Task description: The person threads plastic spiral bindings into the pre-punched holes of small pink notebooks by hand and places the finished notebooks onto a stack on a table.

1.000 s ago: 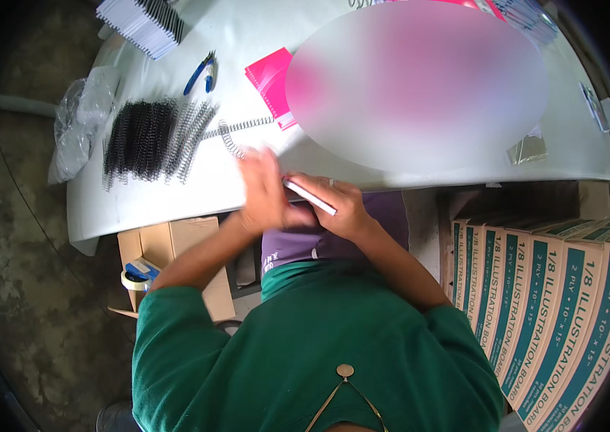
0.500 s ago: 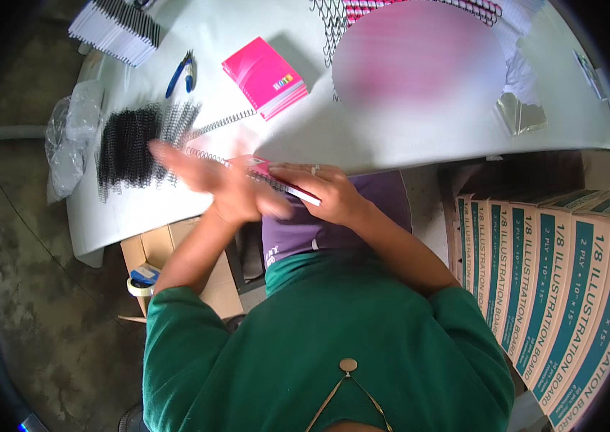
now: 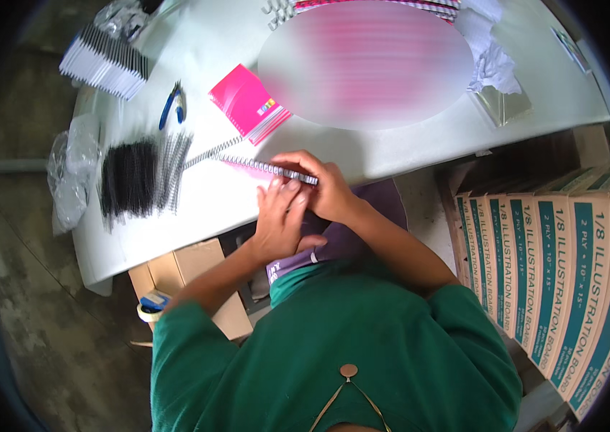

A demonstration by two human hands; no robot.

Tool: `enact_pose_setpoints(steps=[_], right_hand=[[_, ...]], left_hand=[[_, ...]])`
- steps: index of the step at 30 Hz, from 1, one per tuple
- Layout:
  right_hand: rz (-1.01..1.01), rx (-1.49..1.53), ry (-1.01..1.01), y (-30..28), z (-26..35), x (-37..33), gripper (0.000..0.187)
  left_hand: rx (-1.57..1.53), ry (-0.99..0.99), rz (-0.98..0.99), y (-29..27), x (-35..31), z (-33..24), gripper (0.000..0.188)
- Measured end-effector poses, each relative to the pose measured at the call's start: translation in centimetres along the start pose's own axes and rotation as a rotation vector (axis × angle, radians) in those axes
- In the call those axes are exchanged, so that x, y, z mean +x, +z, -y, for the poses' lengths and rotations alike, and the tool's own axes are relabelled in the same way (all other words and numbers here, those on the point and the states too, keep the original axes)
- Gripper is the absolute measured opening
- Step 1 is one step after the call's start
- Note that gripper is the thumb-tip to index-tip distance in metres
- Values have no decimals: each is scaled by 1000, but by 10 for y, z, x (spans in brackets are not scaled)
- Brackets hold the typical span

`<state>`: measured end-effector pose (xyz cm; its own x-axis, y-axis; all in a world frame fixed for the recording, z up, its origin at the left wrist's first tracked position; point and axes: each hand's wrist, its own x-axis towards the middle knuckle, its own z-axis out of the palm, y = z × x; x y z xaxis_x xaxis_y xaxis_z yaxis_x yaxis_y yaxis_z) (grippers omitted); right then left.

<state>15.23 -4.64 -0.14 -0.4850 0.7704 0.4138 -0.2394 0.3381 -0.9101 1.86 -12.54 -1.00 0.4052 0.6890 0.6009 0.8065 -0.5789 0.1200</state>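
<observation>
My right hand [image 3: 330,191] grips a small notebook, mostly hidden by my hands, just over the table's near edge. A spiral binding coil [image 3: 244,161] runs along the notebook's upper edge and sticks out well past it to the left. My left hand [image 3: 277,223] lies against the bound edge, fingertips touching near the coil, fingers stretched and thumb apart. Beyond the hands lies a stack of pink notebooks [image 3: 251,104]. Another loose coil [image 3: 215,151] lies between that stack and a pile of black coils [image 3: 130,178].
Blue-handled pliers [image 3: 172,106] lie left of the pink stack. Bound notebooks [image 3: 105,63] stand at the far left, near plastic bags [image 3: 74,173]. A blurred oval covers the table's far middle. Cardboard boxes [image 3: 549,266] stand at right; an open carton [image 3: 197,277] sits below the table edge.
My left hand has swung down and right, from a blurred spread over the coil to the notebook's edge. The notebook has tilted in my right hand, its coil edge now uppermost. The view has shifted slightly.
</observation>
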Motion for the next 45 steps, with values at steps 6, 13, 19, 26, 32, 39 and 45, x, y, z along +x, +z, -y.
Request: enact_pose_setpoints(steps=[6, 13, 19, 26, 32, 39, 45], right_hand=[[2, 55, 14, -1, -4, 4, 36], [-2, 9, 96, -3, -3, 4, 33], [-7, -13, 51, -3, -3, 6, 33], [-115, 98, -23, -21, 58, 18, 35], [-289, -237, -815, -122, 170, 94, 23], [-226, -262, -483, -187, 127, 106, 26], [-679, -329, -372, -152, 111, 119, 44]], left_hand=[[73, -156, 204, -51, 75, -1, 35], [113, -44, 255, -54, 98, 2, 24], [155, 25, 318, -63, 111, 8, 21], [80, 13, 160, -101, 153, -10, 25], [87, 1, -327, -152, 229, 6, 28], [-262, -62, -447, -51, 238, 47, 31], [-595, -563, -750, -23, 249, 33, 18]])
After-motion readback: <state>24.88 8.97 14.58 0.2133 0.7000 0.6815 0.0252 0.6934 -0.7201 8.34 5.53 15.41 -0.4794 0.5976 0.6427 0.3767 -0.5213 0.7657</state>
